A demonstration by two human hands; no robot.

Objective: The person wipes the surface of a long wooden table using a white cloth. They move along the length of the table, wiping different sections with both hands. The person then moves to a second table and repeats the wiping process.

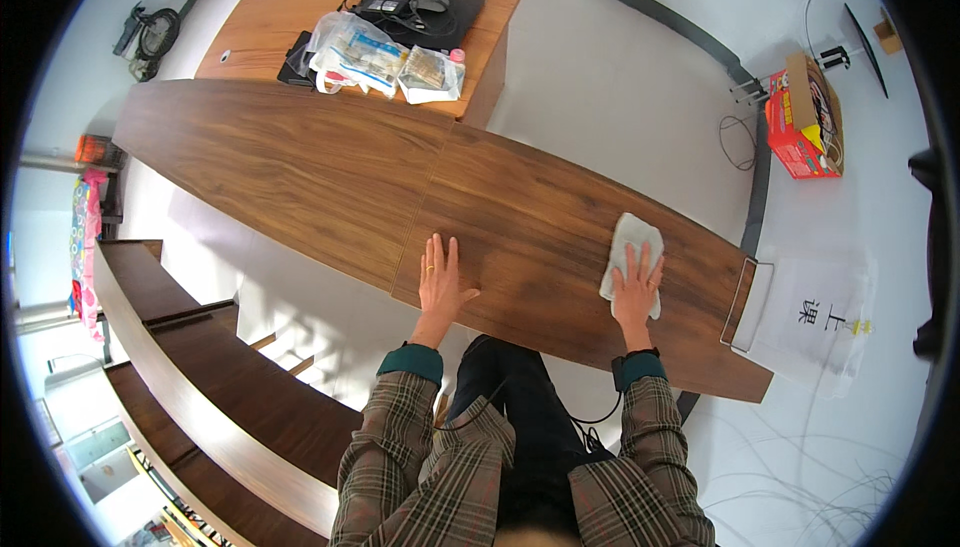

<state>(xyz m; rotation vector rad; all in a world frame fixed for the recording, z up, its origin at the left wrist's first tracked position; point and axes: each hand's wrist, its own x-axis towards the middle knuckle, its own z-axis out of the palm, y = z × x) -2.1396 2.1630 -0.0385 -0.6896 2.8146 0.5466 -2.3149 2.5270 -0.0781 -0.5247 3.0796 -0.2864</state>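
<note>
A long brown wood-grain table [517, 224] stretches across in front of me, with a seam between its two tops. My right hand [636, 293] lies flat on a folded pale grey cloth [634, 235], fingers spread, pressing it on the table toward the right end. Resting palm down on the bare wood, my left hand [441, 284] is near the seam and the table's near edge, with its fingers apart and nothing in it. A ring shows on each hand.
Behind stands a lighter wooden desk [262, 14] with a black laptop [469, 10], a mouse [429, 3], cables and plastic bags [360, 51]. A metal wire frame [726, 322] is at the table's right end. A red carton [799, 134] stands by the wall; dark benches [247, 367] are lower left.
</note>
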